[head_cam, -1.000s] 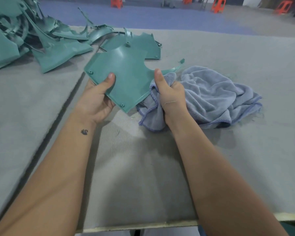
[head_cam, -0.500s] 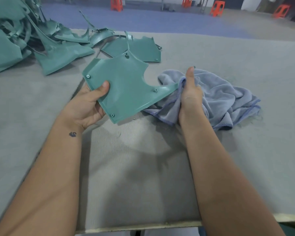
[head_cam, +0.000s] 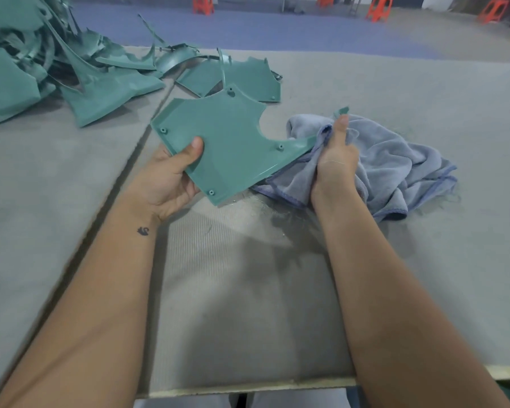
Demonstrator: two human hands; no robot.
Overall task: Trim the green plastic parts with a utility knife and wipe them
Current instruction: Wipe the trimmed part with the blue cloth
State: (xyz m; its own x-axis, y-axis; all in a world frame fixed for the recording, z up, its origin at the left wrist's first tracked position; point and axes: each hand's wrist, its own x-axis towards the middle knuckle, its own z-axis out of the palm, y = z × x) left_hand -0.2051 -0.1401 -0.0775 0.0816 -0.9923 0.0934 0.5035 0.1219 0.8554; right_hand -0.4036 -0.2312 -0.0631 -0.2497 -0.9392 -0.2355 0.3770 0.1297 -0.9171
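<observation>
The left hand holds a flat green plastic part tilted above the table, thumb pressed on its upper face near a corner and the other fingers hidden beneath it. The right hand grips a bunched fold of a blue cloth around the part's long narrow arm, thumb straight up along the cloth; the tip of that arm pokes out just past the thumb, and the remaining fingers are wrapped out of sight in the cloth. The rest of the cloth lies crumpled on the table beyond the right fingers. No knife is in view, so trimming on this piece looks finished and wiping appears under way, at the far end of the arm. Beyond the left fingers lies another flat part, and farther left a heap of green parts; whether those are done or waiting cannot be told, so much work may remain.
</observation>
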